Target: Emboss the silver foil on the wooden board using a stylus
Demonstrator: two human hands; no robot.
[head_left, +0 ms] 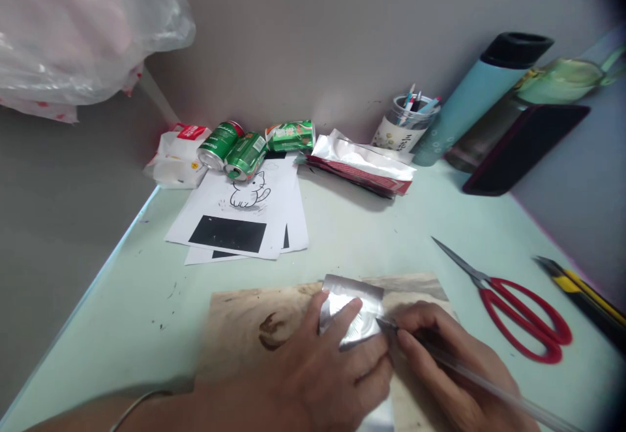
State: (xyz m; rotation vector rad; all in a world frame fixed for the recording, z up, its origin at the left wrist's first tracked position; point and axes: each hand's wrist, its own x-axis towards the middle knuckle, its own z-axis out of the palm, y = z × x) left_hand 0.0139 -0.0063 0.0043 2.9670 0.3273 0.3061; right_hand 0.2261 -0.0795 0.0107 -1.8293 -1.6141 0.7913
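A shiny silver metal sheet (364,287) with faint lines on its surface lies on a wooden board (235,327). My left hand (337,367) rests flat across the sheet, fingers spread and pressing on it. Pinched in the fingers of my right hand (445,360) is a pen (469,374) with a clear barrel and a dark tip. That tip touches or nearly touches the sheet, just right of my left fingers. My left hand covers much of the sheet's lower part.
Red-handled scissors (518,314) and a yellow-black utility knife (581,292) lie at right. Behind are papers with a cat drawing (249,190), green cans (291,136), a foil packet (362,164), a pen jar (403,128), a blue bottle (474,99) and a dark tablet-like slab (525,151).
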